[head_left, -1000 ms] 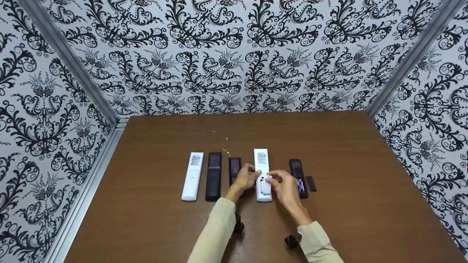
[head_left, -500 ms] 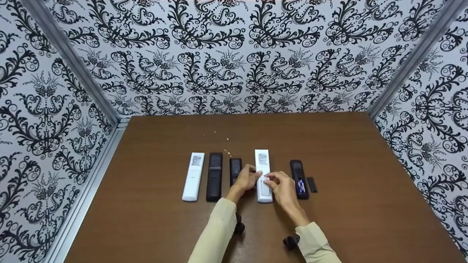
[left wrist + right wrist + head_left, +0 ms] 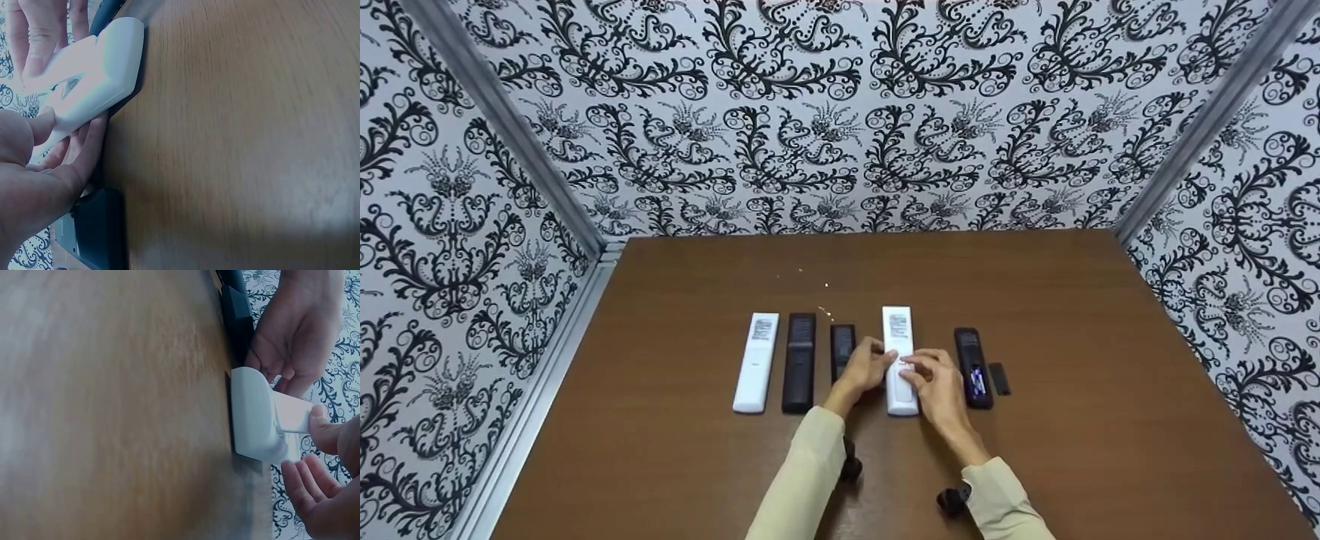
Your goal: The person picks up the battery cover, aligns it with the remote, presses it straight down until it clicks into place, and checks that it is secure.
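A white remote control [image 3: 897,330] lies back side up on the table, with a printed label at its far end. My left hand [image 3: 864,367] grips its left edge, thumb on top and fingers along the side, as the left wrist view shows. In my right hand [image 3: 943,386], thumb and fingers pinch the white battery cover [image 3: 292,413]. The cover slants over the remote's battery compartment, its near end down at the remote and its far end raised. Most of the compartment's inside is hidden beneath it.
Right of the hands lies a dark remote [image 3: 969,346] with batteries exposed, its loose black cover [image 3: 1000,379] beside it. To the left are a small dark remote [image 3: 842,341], a long black remote [image 3: 799,375] and another white remote [image 3: 756,367]. Patterned walls [image 3: 825,150] enclose the brown table [image 3: 660,450].
The white cover has come down over the compartment, whose near end showed one second ago. My right hand has shifted slightly left; my left hand has kept its hold on the remote.
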Available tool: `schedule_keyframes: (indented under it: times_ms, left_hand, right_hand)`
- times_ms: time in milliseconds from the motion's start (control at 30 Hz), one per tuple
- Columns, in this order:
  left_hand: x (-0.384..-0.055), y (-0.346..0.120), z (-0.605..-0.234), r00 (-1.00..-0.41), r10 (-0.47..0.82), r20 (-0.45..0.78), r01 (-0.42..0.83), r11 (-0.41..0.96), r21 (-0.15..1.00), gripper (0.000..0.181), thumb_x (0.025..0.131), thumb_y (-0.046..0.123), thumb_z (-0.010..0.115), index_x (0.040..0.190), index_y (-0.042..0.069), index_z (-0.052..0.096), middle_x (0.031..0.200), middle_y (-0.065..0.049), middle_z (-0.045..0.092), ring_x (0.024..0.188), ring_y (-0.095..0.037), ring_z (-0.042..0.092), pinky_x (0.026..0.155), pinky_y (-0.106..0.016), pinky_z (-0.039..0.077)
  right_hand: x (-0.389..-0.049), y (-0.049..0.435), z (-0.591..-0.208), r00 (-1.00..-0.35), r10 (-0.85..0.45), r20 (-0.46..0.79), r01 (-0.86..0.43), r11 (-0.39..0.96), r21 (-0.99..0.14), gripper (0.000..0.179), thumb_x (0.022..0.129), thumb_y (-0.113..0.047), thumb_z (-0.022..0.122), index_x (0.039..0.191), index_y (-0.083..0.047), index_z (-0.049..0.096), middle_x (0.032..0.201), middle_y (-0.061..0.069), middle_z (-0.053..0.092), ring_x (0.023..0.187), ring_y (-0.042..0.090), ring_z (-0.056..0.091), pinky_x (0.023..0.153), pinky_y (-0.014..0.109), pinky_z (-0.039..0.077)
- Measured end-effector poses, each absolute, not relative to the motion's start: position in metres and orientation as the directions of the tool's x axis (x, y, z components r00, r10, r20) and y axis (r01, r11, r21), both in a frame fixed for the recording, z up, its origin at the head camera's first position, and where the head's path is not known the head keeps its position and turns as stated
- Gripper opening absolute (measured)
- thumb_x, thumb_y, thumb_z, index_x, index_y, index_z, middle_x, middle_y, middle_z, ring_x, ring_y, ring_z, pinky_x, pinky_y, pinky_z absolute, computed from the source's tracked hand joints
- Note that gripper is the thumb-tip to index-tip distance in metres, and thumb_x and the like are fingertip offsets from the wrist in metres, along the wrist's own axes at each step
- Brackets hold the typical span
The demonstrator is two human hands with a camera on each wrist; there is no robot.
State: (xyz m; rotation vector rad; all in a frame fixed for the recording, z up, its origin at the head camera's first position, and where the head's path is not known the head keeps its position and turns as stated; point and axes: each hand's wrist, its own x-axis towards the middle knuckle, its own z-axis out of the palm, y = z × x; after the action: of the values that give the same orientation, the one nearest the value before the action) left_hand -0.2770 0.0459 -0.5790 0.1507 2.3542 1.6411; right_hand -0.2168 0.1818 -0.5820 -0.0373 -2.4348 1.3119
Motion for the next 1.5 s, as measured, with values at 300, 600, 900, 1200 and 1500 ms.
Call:
schedule_keyframes:
  times_ms: [300,600,900,1200,1500]
  left_hand:
    - [-0.276,0.047,-0.579,-0.961,0.241,-0.133,-0.042,0.350,0.936,0.027,0.099,0.013,0.060,0.114,-0.007,0.053,0.113,-0.031,0.067,0.104,-0.038,0.068,0.085,-0.040,0.058]
    - [-0.275,0.047,-0.580,-0.961,0.236,-0.144,-0.053,0.354,0.934,0.026,0.099,0.014,0.060,0.113,-0.006,0.053,0.112,-0.031,0.068,0.104,-0.038,0.068,0.084,-0.041,0.058]
    - [-0.276,0.047,-0.579,-0.962,0.235,-0.136,-0.043,0.364,0.930,0.026,0.099,0.014,0.060,0.114,-0.007,0.053,0.113,-0.032,0.068,0.104,-0.038,0.068,0.085,-0.041,0.058]
    - [-0.276,0.045,-0.580,-0.960,0.260,-0.107,-0.005,0.365,0.931,0.027,0.100,0.014,0.059,0.114,-0.008,0.053,0.115,-0.032,0.066,0.108,-0.041,0.066,0.089,-0.045,0.057]
    - [-0.275,0.043,-0.580,-0.958,0.270,-0.097,0.008,0.364,0.931,0.028,0.100,0.015,0.059,0.114,-0.008,0.052,0.115,-0.032,0.065,0.109,-0.041,0.065,0.091,-0.047,0.055]
  right_hand:
    - [-0.216,0.182,-0.585,-0.943,0.225,0.246,-0.101,0.511,-0.854,0.019,0.085,-0.005,0.076,0.103,-0.001,0.078,0.122,0.020,0.065,0.108,0.032,0.066,0.085,0.035,0.059]
    - [-0.217,0.183,-0.592,-0.934,0.222,0.280,-0.111,0.566,-0.817,0.020,0.084,-0.012,0.078,0.102,-0.004,0.079,0.118,0.018,0.069,0.112,0.034,0.065,0.089,0.040,0.056]
    - [-0.219,0.182,-0.592,-0.936,0.231,0.265,-0.095,0.559,-0.824,0.019,0.083,-0.011,0.079,0.101,-0.004,0.080,0.117,0.017,0.070,0.110,0.034,0.066,0.090,0.042,0.055]
    - [-0.220,0.182,-0.595,-0.939,0.233,0.253,-0.082,0.564,-0.822,0.019,0.084,-0.011,0.078,0.102,-0.004,0.080,0.118,0.016,0.070,0.109,0.033,0.067,0.090,0.041,0.056]
    - [-0.220,0.183,-0.595,-0.946,0.233,0.226,-0.068,0.537,-0.841,0.032,0.084,-0.011,0.078,0.114,-0.001,0.074,0.120,0.020,0.069,0.109,0.035,0.068,0.092,0.044,0.056]
